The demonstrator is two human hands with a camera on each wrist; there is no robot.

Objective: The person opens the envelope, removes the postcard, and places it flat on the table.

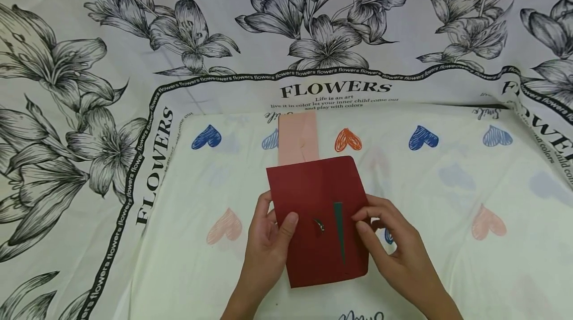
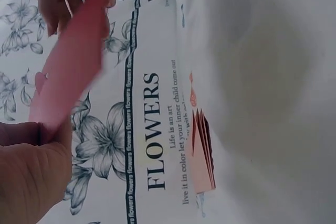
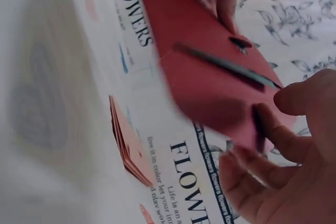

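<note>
A dark red card (image 1: 313, 185) is held up in front of me, tilted, by both hands. My left hand (image 1: 270, 245) grips its left edge, thumb on the front face and fingers behind. At the right edge my right hand (image 1: 396, 245) pinches the card with curled fingers, thumb and index tips over the front face. On that face is a tapered dark green strip (image 1: 339, 230), wide end up. A small curled dark green piece (image 1: 320, 224) lies left of the strip. In the right wrist view the strip (image 3: 226, 65) ends close to my right thumb.
Beyond the card a folded pink paper piece (image 1: 297, 136) rests on the table; the wrist views show its several layers. The pale cloth (image 1: 170, 240) has printed hearts, and flower-printed fabric (image 1: 215, 96) rises behind and at the sides.
</note>
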